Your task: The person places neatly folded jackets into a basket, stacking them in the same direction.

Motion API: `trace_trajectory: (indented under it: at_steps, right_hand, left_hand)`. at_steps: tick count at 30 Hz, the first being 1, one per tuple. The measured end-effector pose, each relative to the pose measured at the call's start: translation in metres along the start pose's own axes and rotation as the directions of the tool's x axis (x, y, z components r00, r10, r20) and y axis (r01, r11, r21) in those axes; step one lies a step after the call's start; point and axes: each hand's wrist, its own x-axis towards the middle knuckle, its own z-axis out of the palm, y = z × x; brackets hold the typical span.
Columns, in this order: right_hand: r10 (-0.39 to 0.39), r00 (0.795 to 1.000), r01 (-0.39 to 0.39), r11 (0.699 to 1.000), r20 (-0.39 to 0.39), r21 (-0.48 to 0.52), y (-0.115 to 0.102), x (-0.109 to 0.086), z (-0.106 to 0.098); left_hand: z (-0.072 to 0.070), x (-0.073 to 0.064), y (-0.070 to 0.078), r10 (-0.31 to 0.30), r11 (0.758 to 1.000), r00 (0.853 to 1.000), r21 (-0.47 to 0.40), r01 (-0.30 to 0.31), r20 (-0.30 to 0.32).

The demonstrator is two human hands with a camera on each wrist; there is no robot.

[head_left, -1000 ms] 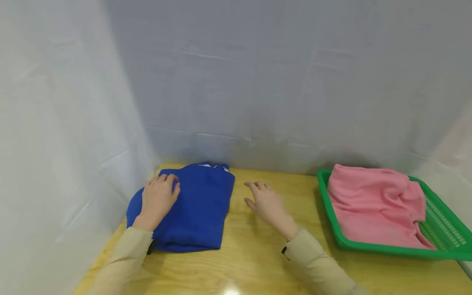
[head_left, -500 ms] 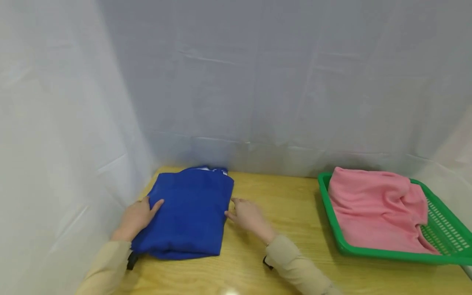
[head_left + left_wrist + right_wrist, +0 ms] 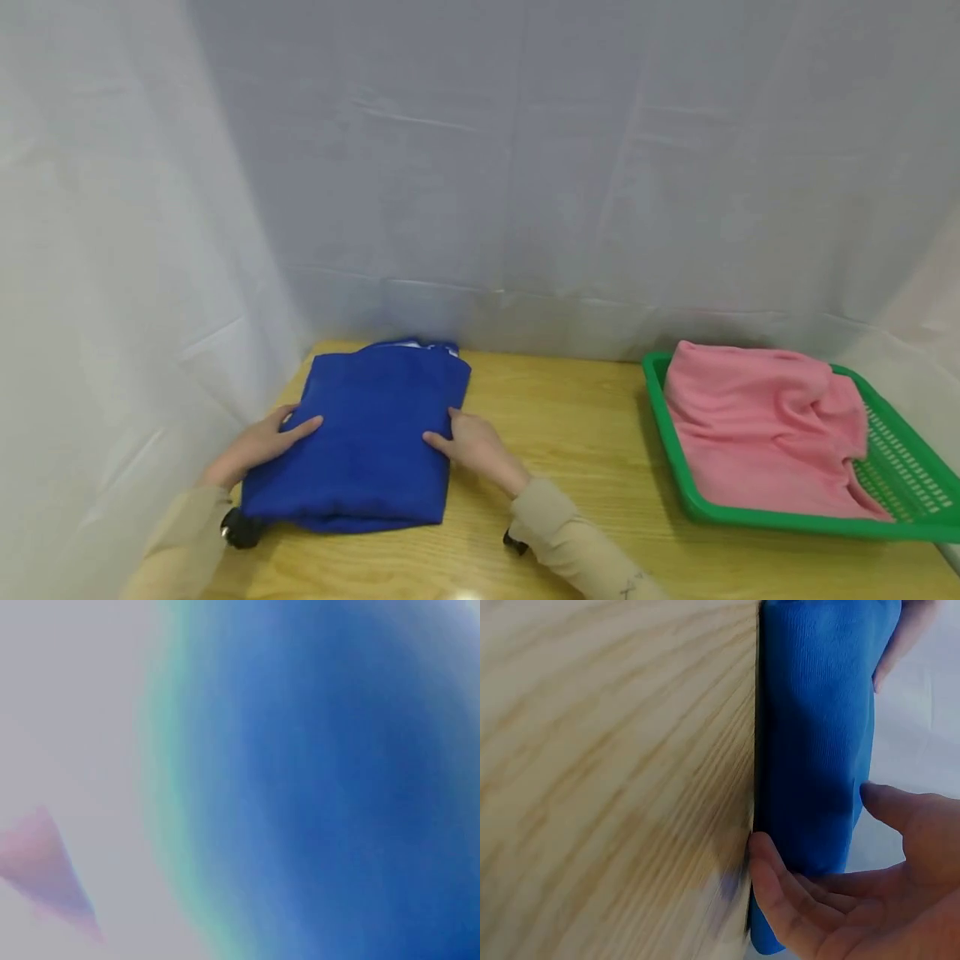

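A folded blue garment (image 3: 375, 433) lies on the wooden table, with a bit of white showing at its far edge. At its left side, my left hand (image 3: 258, 442) grips the edge, thumb on top and fingers partly hidden by the cloth. My right hand (image 3: 480, 450) holds the opposite side. In the right wrist view, the right thumb presses the upper face of the thick blue fold (image 3: 817, 735) while the fingers (image 3: 780, 892) reach round its side, low by the tabletop. Blurred blue cloth (image 3: 337, 780) fills much of the left wrist view.
To the right stands a green plastic basket (image 3: 675, 450) with a pink garment (image 3: 757, 425) in it. Pale sheeting (image 3: 480, 167) hangs behind the table (image 3: 570, 417) and along its left side.
My left hand has come down off the garment's top to its left edge. The right hand has moved left from above the table onto the garment's right edge.
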Motion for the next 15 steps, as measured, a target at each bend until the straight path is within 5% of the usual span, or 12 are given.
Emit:
trace_trajectory:
  at_steps: [7, 15]
  right_hand:
    - [0.031, 0.999, -0.032, 0.999, 0.014, 0.029, -0.0044, -0.0052, 0.0011]
    - [0.063, 0.998, -0.063, 0.998, 0.031, 0.0, -0.0066, -0.0075, -0.0004]
  left_hand:
    - [-0.0008, -0.0062, -0.0042, -0.013, 0.991, 0.992, -0.128, 0.03, 0.129]
    - [0.0031, -0.0101, 0.0, -0.013, 0.989, 0.993, -0.144, 0.03, 0.119]
